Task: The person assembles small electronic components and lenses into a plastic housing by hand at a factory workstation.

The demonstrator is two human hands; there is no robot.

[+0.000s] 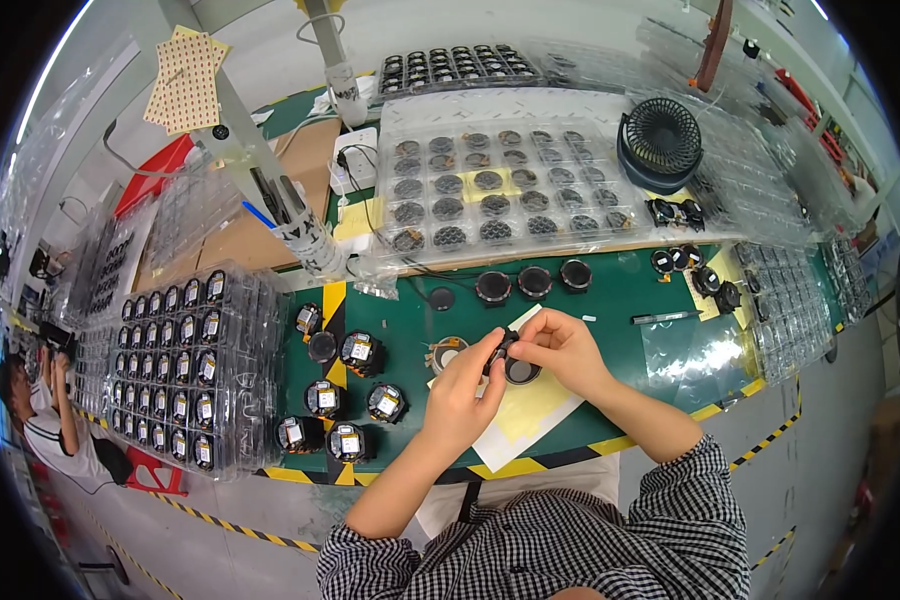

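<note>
Both hands meet above a yellow-and-white sheet of paper (518, 425) near the front of the green bench mat. Between their fingertips is a small black part (508, 343), mostly covered, so its exact kind is unclear. My left hand (460, 388) pinches it from the left. My right hand (562, 352) grips it from the right, thumb and forefinger together. Just beneath the fingers shows a round black-rimmed piece with a grey face (522, 372); whether it is touched I cannot tell. Beside the left hand's fingers sits another round piece with a light disc (448, 353).
Several black round units with white labels (387, 402) stand at left, and three black cylinders (534, 281) behind. Clear trays of round parts (440, 215) fill the back; stacked trays (175, 370) flank the left. A fan (660, 145) and marker (665, 317) lie rightward. A co-worker (65, 430) is far left.
</note>
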